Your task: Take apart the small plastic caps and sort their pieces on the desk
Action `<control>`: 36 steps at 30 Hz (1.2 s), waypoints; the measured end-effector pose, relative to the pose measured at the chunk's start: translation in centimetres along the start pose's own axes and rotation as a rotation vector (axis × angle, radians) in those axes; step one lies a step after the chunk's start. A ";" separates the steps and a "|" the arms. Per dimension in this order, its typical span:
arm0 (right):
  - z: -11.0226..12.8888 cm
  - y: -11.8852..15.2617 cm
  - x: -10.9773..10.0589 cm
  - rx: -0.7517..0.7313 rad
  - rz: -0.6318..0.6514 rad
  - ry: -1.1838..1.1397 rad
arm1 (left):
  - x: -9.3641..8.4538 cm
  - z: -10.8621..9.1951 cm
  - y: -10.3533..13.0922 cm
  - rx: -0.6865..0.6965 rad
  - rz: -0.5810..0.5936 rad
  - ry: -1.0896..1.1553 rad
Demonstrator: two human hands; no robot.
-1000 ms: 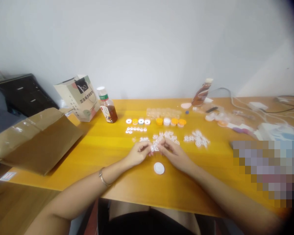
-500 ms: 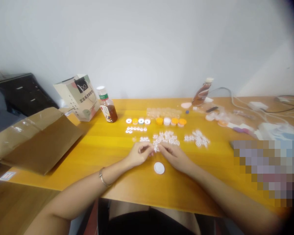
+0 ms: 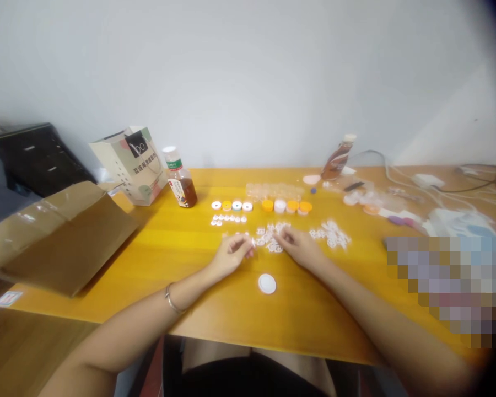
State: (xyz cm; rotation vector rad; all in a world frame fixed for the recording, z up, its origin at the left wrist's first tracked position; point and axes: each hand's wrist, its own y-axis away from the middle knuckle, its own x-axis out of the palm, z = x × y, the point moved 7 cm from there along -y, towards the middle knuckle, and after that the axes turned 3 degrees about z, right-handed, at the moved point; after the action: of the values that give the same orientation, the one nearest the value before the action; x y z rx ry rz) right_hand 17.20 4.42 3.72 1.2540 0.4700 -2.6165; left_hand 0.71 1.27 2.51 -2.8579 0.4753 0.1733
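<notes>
My left hand (image 3: 231, 255) is closed in a pinch, and a small white plastic piece (image 3: 253, 242) shows at its fingertips. At the edge of a pile of small white cut-out pieces (image 3: 275, 248) is my right hand (image 3: 301, 248), its thumb and fingers bent together over the pieces. Whatever is between those fingers is too small and blurred to make out. A round white lid (image 3: 267, 284) lies flat on the table between my forearms. Beyond my left hand, small white round pieces (image 3: 227, 219) lie in short rows.
Behind stands a row of white and orange caps (image 3: 247, 207), with clear plastic cups (image 3: 273, 192) further back. Left are a cardboard box (image 3: 82, 248), paper bag (image 3: 134, 171) and drink bottle (image 3: 182, 184). Another bottle (image 3: 337, 161), more white pieces (image 3: 333, 234) and cables (image 3: 397, 165) lie right.
My hands were together at the near edge of the pile and are now apart. The right hand has moved right and slightly forward onto the pieces; the left has shifted slightly left.
</notes>
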 end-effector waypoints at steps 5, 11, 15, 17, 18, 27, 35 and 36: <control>-0.1 -0.1 -0.3 0.023 -0.033 0.024 | 0.3 0.5 -0.1 -0.010 0.033 -0.001; 3.1 1.4 -0.4 -0.197 0.001 -0.191 | 0.5 0.2 0.2 0.003 0.000 -0.128; 5.9 3.1 0.7 -0.401 0.038 -0.230 | 1.2 -0.1 0.6 0.029 0.030 -0.214; 6.4 3.4 0.8 -0.409 0.026 -0.212 | 1.5 -0.3 0.7 0.036 0.057 -0.231; 6.3 3.2 0.7 -0.398 0.016 -0.203 | 1.6 -0.4 0.8 0.037 0.062 -0.238; -5.7 -0.1 -7.5 0.270 -0.068 0.055 | 1.5 -2.2 1.3 0.192 0.202 -0.480; -10.3 0.3 -8.6 0.432 0.112 0.174 | 2.4 -2.0 1.9 0.179 0.433 -0.574; -10.2 0.4 -8.4 0.428 0.123 0.173 | 2.6 -2.0 2.0 0.178 0.452 -0.577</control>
State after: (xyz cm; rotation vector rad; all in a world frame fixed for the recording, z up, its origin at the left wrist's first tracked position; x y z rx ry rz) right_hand 29.85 8.18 4.24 1.5830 -0.1534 -2.5956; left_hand 2.65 -1.85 3.58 -2.3293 0.9322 0.9431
